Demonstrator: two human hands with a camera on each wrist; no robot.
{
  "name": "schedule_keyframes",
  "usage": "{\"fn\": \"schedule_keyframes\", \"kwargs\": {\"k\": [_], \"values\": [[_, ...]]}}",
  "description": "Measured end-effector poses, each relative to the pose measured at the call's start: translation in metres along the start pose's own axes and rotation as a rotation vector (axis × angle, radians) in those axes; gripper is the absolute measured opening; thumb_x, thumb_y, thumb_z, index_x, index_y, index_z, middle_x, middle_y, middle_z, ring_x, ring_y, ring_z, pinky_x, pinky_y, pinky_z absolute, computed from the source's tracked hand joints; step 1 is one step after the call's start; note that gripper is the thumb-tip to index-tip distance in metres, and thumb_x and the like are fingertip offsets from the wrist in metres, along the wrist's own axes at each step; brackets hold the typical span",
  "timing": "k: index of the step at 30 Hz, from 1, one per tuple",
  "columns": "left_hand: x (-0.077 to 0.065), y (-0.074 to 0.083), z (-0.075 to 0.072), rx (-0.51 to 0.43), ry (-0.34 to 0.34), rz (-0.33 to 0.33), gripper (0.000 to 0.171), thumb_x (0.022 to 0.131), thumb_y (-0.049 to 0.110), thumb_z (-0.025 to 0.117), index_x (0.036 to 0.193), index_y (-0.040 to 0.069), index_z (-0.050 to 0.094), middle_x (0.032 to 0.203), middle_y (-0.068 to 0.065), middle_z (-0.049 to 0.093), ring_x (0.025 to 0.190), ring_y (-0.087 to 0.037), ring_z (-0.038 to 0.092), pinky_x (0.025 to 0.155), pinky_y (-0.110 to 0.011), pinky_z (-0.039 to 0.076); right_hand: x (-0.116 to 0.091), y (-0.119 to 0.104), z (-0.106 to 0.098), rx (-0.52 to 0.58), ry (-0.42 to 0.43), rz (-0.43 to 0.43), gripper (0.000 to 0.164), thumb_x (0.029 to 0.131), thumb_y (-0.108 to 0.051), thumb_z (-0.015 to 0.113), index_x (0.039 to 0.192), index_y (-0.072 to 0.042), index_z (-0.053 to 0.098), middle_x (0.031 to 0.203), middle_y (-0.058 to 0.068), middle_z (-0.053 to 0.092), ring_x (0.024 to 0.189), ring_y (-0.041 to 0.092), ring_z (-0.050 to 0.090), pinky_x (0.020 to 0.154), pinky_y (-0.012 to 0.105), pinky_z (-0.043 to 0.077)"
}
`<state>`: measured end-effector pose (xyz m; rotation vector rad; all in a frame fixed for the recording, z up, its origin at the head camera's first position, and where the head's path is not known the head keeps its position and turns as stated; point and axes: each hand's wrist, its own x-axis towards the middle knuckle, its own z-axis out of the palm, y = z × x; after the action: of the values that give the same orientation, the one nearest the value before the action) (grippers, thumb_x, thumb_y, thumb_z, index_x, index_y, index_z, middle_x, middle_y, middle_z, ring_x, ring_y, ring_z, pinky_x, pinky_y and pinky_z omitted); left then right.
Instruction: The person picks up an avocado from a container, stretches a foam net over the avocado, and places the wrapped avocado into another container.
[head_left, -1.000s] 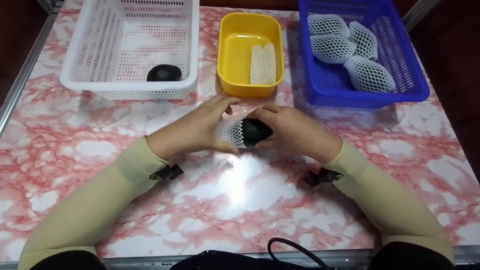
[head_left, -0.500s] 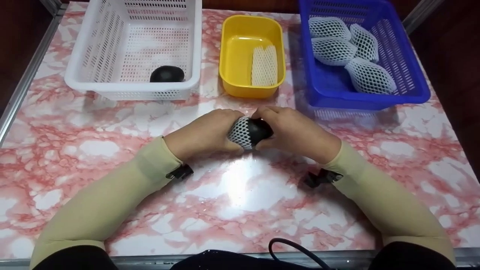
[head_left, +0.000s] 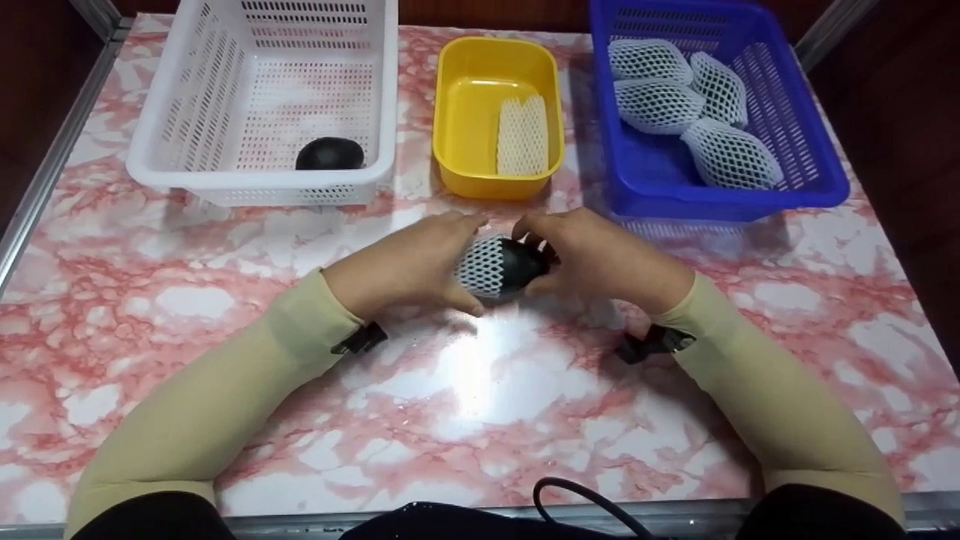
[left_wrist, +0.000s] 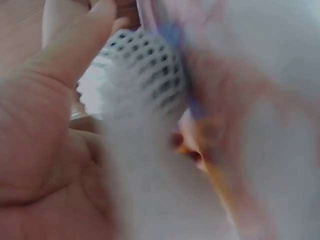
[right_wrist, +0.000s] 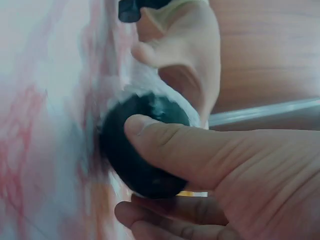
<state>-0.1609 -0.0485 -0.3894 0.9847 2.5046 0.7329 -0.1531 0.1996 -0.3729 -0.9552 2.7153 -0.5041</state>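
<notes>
In the head view a dark, smooth oval fruit, avocado-like point(head_left: 523, 264), lies on its side at mid-table, its left part inside a white foam net sleeve point(head_left: 480, 266). My right hand point(head_left: 600, 262) holds the bare right end; in the right wrist view its thumb point(right_wrist: 155, 137) lies on the dark skin, with fingers on the other side. My left hand point(head_left: 409, 262) is spread around the sleeved end, its thumb standing off the net in the head view. The left wrist view shows the net point(left_wrist: 150, 65) beyond the palm, with a pale blur in front.
A white basket point(head_left: 259, 178) at back left holds another dark fruit point(head_left: 330, 154). The yellow bin point(head_left: 499, 187) contains flat foam sleeves point(head_left: 523, 135). At back right, a blue basket point(head_left: 720, 202) has several netted fruits point(head_left: 731, 154). A black cable point(head_left: 585, 491) loops at the front edge.
My left hand moved right with the net, which now covers more of the fruit, then its thumb came off the net. My right fingers have loosened slightly at the bare end.
</notes>
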Motion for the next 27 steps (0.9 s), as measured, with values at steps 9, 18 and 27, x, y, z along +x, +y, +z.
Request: {"fn": "schedule_keyframes", "kwargs": {"k": [9,18,27], "values": [[-0.004,-0.005,0.007,0.065,0.067,-0.004,0.047,0.082,0.047,0.082,0.112,0.017,0.061,0.099,0.002,0.067,0.090,-0.021,0.064,0.087,-0.041,0.054,0.001,-0.004,-0.001,0.033,0.018,-0.007,0.044,0.077,-0.017,0.091,0.115,-0.012,0.069,0.102,0.000,0.074,0.083,0.018,0.066,0.079,0.035,0.059],[0.007,0.002,0.012,-0.026,0.032,0.048,0.066,0.074,0.037,0.087,0.128,0.015,0.054,0.114,0.002,0.063,0.103,-0.017,0.061,0.098,-0.037,0.052,-0.001,-0.015,0.008,0.026,0.107,-0.079,0.048,0.078,-0.018,0.091,0.118,-0.004,0.070,0.109,0.007,0.076,0.092,0.020,0.070,0.083,0.035,0.060],[-0.002,0.004,0.005,0.068,-0.011,-0.025,0.107,0.068,0.046,0.093,0.152,0.009,0.040,0.140,-0.009,0.058,0.125,-0.025,0.056,0.114,-0.042,0.044,-0.002,-0.015,0.005,0.013,0.153,-0.124,0.046,0.078,-0.016,0.091,0.119,-0.006,0.073,0.110,0.007,0.077,0.093,0.021,0.072,0.083,0.036,0.062]]}}
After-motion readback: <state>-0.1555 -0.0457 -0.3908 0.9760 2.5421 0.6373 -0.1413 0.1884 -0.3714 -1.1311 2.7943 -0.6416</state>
